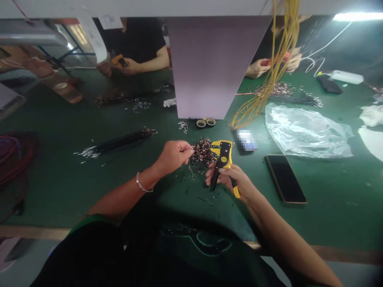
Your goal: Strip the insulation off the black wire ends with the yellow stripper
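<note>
Gripping a yellow-and-black plier-like tool (224,154), the right hand (229,175) has its fingers wrapped around the handles, and I see the blocky head standing just right of a tangled pile of short wires (202,152). The pile is a springy heap of dark strands and coppery, glinting tips, lying on the smooth green tabletop (335,187) between my view's two hands. At its left edge the left hand (177,154) is half curled, thumb and forefinger pinched together; I cannot tell whether a strand is caught between them. A thin, pale, shiny bracelet (140,183) circles that wrist. Farther left I make out a long, straight bundle of black wires (118,144), its ends flaring into silvery bristles. Beyond the pile, two round rings (201,124) sit side by side before a flat, matte, mauve panel (215,67). On the right, yellow cables (279,67) hang in slack, cord-like loops, near a crumpled, translucent plastic bag (308,133); nearer the right forearm lies a glossy black phone (285,178). Across the table, a co-worker's hand (131,67) holds an orange-and-black tool (120,61).
</note>
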`<action>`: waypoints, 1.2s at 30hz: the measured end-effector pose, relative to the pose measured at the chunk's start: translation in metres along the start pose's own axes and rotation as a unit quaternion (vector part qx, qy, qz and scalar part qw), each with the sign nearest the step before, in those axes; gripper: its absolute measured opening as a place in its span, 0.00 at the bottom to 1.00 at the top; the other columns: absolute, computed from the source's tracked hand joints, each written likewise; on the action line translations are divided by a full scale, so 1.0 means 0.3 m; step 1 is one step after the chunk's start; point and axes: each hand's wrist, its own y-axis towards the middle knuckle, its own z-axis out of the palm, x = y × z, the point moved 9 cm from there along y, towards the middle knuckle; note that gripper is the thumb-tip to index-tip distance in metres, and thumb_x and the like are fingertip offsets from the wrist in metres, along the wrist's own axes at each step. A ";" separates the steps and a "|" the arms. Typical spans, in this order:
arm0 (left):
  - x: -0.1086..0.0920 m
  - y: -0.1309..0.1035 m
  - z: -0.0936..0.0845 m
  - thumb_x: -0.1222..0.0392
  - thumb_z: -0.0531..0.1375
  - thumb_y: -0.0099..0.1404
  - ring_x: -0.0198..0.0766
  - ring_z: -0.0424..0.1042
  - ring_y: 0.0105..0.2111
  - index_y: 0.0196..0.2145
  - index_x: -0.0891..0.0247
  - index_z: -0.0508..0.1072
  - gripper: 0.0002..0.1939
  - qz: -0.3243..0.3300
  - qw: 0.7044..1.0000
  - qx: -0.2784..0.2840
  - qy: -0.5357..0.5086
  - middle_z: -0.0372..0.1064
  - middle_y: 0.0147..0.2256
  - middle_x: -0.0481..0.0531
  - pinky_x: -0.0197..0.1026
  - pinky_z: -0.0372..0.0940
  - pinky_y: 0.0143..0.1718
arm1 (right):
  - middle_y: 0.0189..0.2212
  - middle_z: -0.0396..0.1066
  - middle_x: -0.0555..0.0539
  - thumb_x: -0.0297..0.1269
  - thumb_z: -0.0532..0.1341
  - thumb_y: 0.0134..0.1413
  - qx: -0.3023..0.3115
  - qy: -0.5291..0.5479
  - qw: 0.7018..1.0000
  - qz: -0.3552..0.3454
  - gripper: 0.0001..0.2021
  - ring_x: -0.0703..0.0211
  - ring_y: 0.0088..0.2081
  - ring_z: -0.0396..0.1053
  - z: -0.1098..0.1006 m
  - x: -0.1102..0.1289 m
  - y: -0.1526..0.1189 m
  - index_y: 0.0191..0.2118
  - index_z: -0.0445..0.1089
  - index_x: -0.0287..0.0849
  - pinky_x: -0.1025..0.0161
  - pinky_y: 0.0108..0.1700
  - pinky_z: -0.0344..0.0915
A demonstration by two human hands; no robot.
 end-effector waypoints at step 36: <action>-0.160 -0.136 0.157 0.66 0.51 0.68 0.34 0.63 0.21 0.25 0.63 0.69 0.14 0.293 0.895 0.037 0.336 0.67 0.20 0.47 0.41 0.51 0.25 | 0.42 0.79 0.39 0.36 0.57 0.63 -0.132 -0.623 0.670 -0.383 0.14 0.52 0.41 0.78 0.070 0.182 -0.112 0.51 0.73 0.40 0.57 0.44 0.74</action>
